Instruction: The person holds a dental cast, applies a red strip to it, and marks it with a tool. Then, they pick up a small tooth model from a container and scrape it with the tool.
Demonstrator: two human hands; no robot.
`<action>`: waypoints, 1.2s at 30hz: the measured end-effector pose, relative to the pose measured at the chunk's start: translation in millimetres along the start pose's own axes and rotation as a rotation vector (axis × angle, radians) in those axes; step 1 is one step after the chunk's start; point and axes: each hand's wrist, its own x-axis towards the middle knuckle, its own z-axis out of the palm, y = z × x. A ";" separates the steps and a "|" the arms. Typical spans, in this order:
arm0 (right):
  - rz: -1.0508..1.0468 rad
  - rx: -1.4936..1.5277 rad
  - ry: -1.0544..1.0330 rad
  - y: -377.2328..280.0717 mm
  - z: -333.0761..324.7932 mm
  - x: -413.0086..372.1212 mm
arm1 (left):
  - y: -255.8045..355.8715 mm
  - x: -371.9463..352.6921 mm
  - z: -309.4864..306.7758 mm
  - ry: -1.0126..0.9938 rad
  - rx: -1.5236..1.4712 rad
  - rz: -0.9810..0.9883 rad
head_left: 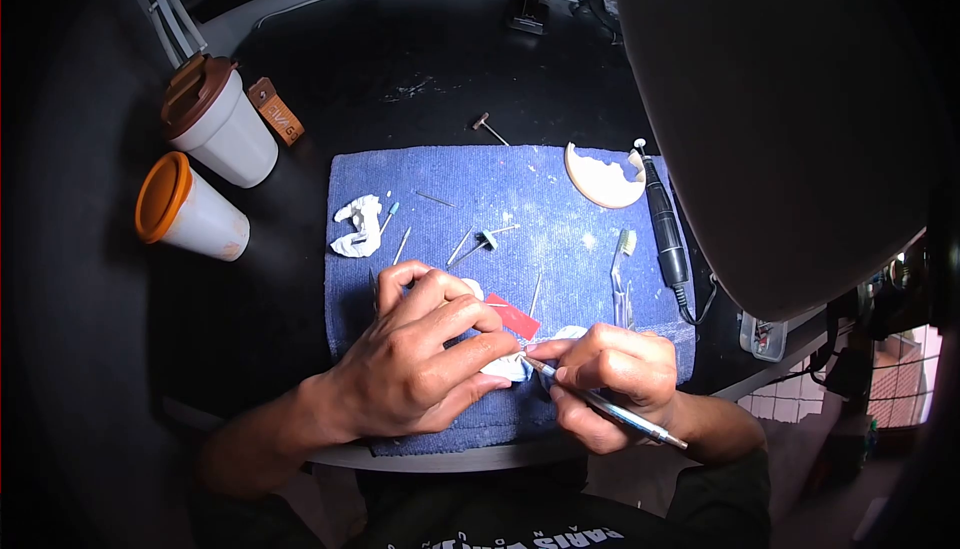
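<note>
My left hand (425, 354) is closed on a small white piece (507, 366) with some blue on it, low on the blue cloth mat (440, 439). In my right hand (615, 379) is a slim pen-like tool (630, 417), whose tip touches or nearly touches the white piece between both hands. My fingers hide part of the piece. Just above the fingertips lies a red rectangular sheet (513, 317). Crumpled white tissue (358, 228) rests at the mat's left side.
A handpiece (667, 224), a toothbrush (622, 267), a broken cream disc (603, 184) and a green-headed bit (486, 240) lie on the mat. Two lidded cups (235, 129) stand left. A large dark shape (780, 119) overhangs the upper right.
</note>
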 end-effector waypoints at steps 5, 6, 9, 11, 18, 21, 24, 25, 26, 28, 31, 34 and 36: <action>-0.008 -0.004 -0.013 -0.5 -0.9 1.2 | 0.3 0.3 -0.2 0.002 0.007 0.002; -0.008 -0.007 -0.020 -0.5 -1.2 1.2 | 0.0 0.2 -0.2 0.003 0.010 0.005; -0.006 -0.011 -0.021 -0.3 -1.2 0.7 | 0.2 -0.3 0.4 0.003 0.004 -0.002; -0.007 -0.014 -0.018 -0.2 -1.4 0.3 | -0.1 -0.2 0.5 0.000 0.009 0.001; 0.005 -0.029 -0.021 0.0 -1.4 -1.7 | 0.2 -0.3 0.0 0.002 0.019 0.000; 0.004 -0.040 -0.034 -0.2 -2.3 -1.5 | 0.1 -0.7 0.7 0.005 0.011 -0.003; 0.001 -0.041 -0.025 -0.3 -2.2 -0.1 | 0.5 -0.1 0.3 0.009 0.012 -0.006; 0.002 -0.039 -0.019 -0.5 -2.0 -0.1 | 0.9 -0.1 -0.3 0.003 0.014 -0.009; 0.005 -0.040 -0.025 -0.3 -2.2 -0.5 | 1.3 0.1 -1.1 -0.003 0.016 -0.012; 0.009 -0.042 -0.036 0.3 -3.0 -1.3 | 1.2 -0.1 -1.5 -0.011 0.018 -0.014; -0.011 -0.058 -0.051 0.3 -3.8 -1.0 | 0.4 -0.2 -1.3 -0.012 0.018 -0.011; 0.014 -0.060 -0.032 0.6 -2.9 -2.8 | 0.5 -0.2 -1.3 -0.013 0.015 -0.012; -0.005 -0.069 -0.072 0.0 -5.8 -2.1 | 0.4 -0.3 -1.3 -0.013 0.014 -0.011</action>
